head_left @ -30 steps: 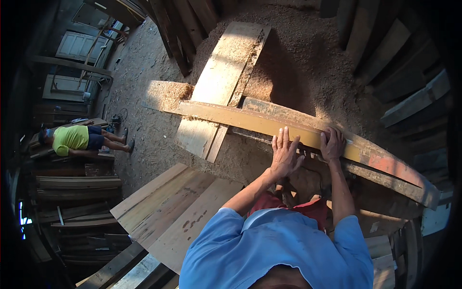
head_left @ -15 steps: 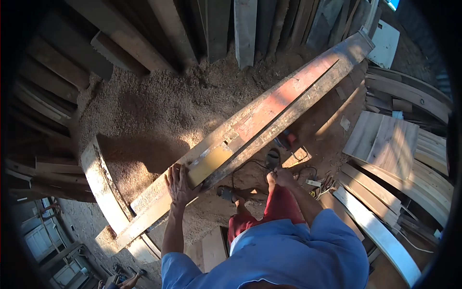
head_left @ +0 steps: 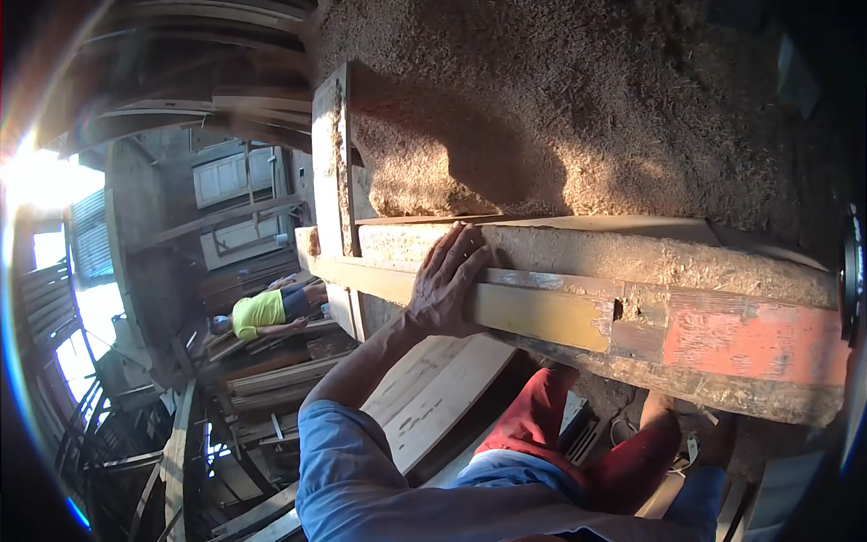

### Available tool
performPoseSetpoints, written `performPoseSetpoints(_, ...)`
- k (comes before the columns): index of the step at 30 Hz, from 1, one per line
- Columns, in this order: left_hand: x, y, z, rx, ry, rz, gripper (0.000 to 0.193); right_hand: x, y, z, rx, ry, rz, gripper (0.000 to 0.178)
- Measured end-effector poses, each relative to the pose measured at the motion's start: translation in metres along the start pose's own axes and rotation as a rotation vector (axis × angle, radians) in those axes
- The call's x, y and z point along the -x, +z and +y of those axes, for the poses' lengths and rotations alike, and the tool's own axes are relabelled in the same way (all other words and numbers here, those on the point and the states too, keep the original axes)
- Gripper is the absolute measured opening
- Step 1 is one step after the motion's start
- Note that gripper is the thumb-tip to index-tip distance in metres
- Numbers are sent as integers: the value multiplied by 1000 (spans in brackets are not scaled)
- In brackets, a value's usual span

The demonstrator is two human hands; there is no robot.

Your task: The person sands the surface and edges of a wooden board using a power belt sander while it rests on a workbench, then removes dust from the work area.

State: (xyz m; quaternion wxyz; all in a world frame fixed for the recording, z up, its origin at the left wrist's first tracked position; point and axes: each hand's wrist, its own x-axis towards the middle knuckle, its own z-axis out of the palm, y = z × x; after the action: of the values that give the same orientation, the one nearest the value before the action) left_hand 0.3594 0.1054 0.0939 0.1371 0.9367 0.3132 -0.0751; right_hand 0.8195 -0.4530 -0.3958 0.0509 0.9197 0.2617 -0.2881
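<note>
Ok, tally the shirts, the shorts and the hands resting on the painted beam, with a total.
Shirts: 2 (blue shirt, yellow shirt)
Shorts: 2 (red shorts, dark shorts)
Hands on the painted beam: 1 (left hand)
Total: 5

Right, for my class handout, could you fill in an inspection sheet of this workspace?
Surface: the ground beyond the timber is strewn with sawdust or shavings.
Job's things: a long timber with yellow and red paint patches; a pale crosswise board near its left end.
Clutter: pale planks below the timber; stacked boards at left.
Hands: left hand lies across the timber, fingers extended; right hand cannot be made out.
Cables: cannot tell; the area by the legs is dim.
Surroundings: a person in a yellow-green shirt in the background; strong glare at upper left.
</note>
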Motion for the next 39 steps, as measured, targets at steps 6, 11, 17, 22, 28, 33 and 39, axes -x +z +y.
performPoseSetpoints(6, 3, -3, 3, -18, -20, -17, 106, -14, 8, -1, 77, 11, -83, 47)
performPoseSetpoints(11, 6, -2, -2, -15, -12, -21, 105, -3, -1, 0, 102, 8, -95, 49)
performPoseSetpoints(17, 9, -9, -4, 47, -35, -30, 111, 10, -44, -33, 118, -116, -120, 50)
performPoseSetpoints(22, 15, -14, -7, 75, -42, -27, 115, 39, -82, -107, 98, -377, -191, 52)
performPoseSetpoints(28, 26, -13, -16, 89, -12, 25, 112, 107, -134, -268, 69, -939, -188, 53)
performPoseSetpoints(33, 34, -10, -21, 189, -6, 25, 123, 235, -235, -410, -82, -652, -577, 47)
performPoseSetpoints(39, 112, -1, -38, 282, -212, 538, 107, 351, -293, -519, 95, -524, -840, 33)
